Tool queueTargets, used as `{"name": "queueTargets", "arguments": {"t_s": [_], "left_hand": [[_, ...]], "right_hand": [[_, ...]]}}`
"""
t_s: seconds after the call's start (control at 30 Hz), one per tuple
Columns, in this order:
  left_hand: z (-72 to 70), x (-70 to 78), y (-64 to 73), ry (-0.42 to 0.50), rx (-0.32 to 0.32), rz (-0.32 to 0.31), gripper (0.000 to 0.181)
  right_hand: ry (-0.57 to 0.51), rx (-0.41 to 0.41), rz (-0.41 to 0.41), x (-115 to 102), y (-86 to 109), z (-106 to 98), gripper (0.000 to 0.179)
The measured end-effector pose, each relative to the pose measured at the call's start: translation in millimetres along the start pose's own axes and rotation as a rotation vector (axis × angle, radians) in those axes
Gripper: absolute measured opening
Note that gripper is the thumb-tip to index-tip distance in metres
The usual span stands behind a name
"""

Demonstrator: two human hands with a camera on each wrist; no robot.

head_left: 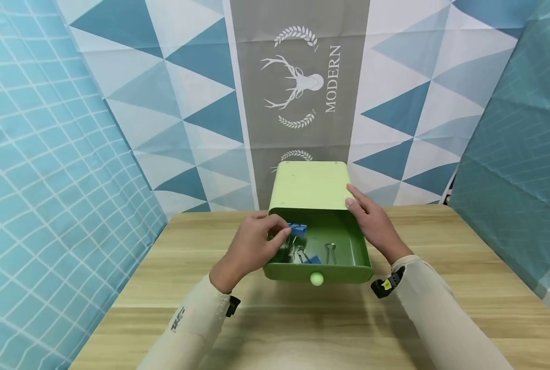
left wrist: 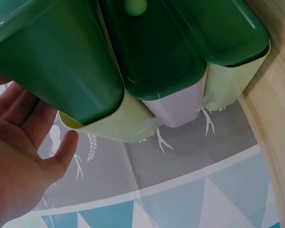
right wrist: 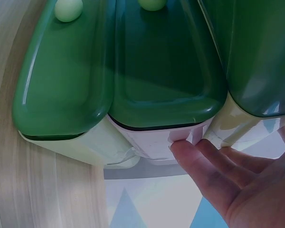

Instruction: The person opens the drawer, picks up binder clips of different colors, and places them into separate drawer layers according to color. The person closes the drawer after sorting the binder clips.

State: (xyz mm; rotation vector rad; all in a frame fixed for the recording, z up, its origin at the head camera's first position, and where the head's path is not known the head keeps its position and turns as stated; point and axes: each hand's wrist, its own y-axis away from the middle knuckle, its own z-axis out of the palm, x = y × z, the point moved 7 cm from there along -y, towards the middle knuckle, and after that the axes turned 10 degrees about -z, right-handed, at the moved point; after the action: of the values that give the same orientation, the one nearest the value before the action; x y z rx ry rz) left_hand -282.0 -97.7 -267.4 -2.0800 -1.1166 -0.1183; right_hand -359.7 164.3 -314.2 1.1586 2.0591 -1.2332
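Note:
A pale green drawer cabinet [head_left: 311, 185] has its dark green top drawer [head_left: 284, 271] pulled out, with a round light green knob [head_left: 317, 279]. My left hand [head_left: 256, 241] reaches over the drawer's left side, thumb and forefinger pinching a blue binder clip [head_left: 299, 229]. Below it in the drawer lie another blue clip [head_left: 313, 260] and wire clip handles [head_left: 331, 252]. Braced along the cabinet's right side is my right hand [head_left: 376, 226], fingers fairly straight. Its fingertips touch the whitish middle section [right wrist: 156, 145] in the right wrist view. The drawer wall hides the pinched clip from the left wrist view.
Two lower drawers, the middle drawer [left wrist: 161, 57] and bottom drawer [left wrist: 228, 33], are pushed in. The cabinet stands on a wood-grain table [head_left: 201, 298] against a patterned cloth [head_left: 302, 139]. A blue checked cloth [head_left: 48, 154] hangs at left, a teal one [head_left: 510, 169] at right.

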Motion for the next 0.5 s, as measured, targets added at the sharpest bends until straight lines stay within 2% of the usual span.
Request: {"name": "queueTargets", "arguments": {"t_s": [0.2,0.37,0.5], "left_hand": [[4.4,3.2,-2.4,-0.026,-0.026,0.027,0.009],[5.7,1.6,-0.3,-0.043,-0.058,0.016,0.011],[4.7,1.9,0.0,-0.031,-0.056,0.029,0.012]], "right_hand": [[-0.005,0.010,0.003,-1.5,0.4,-0.5,0.061],[-0.015,-0.001,0.001,-1.0,0.7,0.7,0.061],[-0.018,-0.004,0.001,1.0,0.3,-0.2,0.061]]}}
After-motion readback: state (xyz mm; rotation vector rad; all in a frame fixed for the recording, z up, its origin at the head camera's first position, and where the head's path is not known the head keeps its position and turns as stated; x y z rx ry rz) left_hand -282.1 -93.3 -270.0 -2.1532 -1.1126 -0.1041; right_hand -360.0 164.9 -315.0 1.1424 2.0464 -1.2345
